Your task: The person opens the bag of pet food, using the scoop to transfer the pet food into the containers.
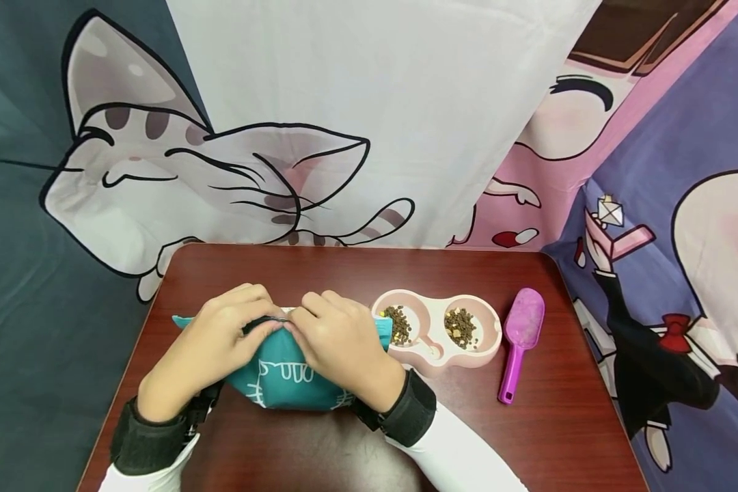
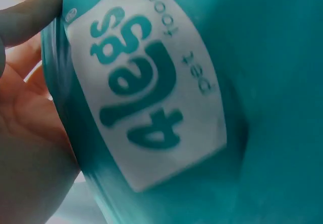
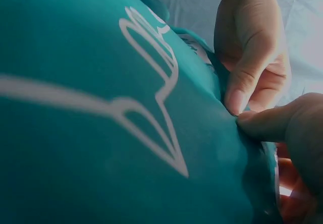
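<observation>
A teal pet food bag [image 1: 289, 376] with white cat line art sits on the table below both hands. The left hand [image 1: 224, 335] pinches its top edge between thumb and fingers. Close beside it, the right hand [image 1: 344, 342] pinches the same edge, the two thumbs nearly meeting in the right wrist view. In the left wrist view the bag [image 2: 272, 108] fills most of the picture, with a white label reading "4legs pet food". The fingers behind the bag's edge are partly hidden.
Right of the bag stands a pink double bowl [image 1: 433, 345] with brown kibble in both hollows. A purple scoop [image 1: 524, 321] lies beside it. The brown table [image 1: 467, 437] meets a cartoon-printed cloth [image 1: 406, 89] at its back edge.
</observation>
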The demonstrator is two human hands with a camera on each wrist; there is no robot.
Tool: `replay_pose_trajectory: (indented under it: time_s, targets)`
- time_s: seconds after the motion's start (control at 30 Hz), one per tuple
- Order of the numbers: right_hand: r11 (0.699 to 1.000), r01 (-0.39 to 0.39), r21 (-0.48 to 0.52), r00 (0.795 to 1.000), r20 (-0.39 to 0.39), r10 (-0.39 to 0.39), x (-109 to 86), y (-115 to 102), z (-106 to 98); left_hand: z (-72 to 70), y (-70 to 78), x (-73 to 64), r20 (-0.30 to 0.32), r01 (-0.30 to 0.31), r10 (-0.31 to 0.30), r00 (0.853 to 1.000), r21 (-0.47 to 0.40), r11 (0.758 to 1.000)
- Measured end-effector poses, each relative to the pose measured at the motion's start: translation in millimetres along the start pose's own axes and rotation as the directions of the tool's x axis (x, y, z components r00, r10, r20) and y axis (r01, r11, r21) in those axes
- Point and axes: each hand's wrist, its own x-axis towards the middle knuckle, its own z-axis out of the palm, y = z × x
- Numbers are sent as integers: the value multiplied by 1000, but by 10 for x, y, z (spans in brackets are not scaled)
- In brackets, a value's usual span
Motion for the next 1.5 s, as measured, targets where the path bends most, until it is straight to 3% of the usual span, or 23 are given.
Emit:
replay_pose_trajectory:
  time_s: [0.2, 0.37, 0.73, 1.0, 1.2, 1.5]
  targets:
    - [1000, -9, -6, 999, 43, 9, -38, 7, -81, 28, 0, -21, -31, 15, -16, 999, -44, 999]
    - [999, -23, -24, 998, 57, 24, -74, 44, -145, 35, -2, -36, -48, 0, -1, 999, -24, 1000]
    - [1000, -1, -31, 999, -54, -1, -151, 62, -108, 30, 18, -50, -20, -12, 13, 1000, 43, 999]
    - [999, -40, -18, 997, 62, 41, -208, 79, -289, -37, 49, -103, -14, -29, 31, 999, 93, 995]
    - [991, -84, 102, 982, 176, 65, -325, 171, -491, -93, 89, -164, 8, -12, 11, 1000, 104, 994]
    - [974, -77, 214, 984, 173, 39, -494, 285, -559, -131, 147, -232, 12, -21, 20, 1000, 103, 994]
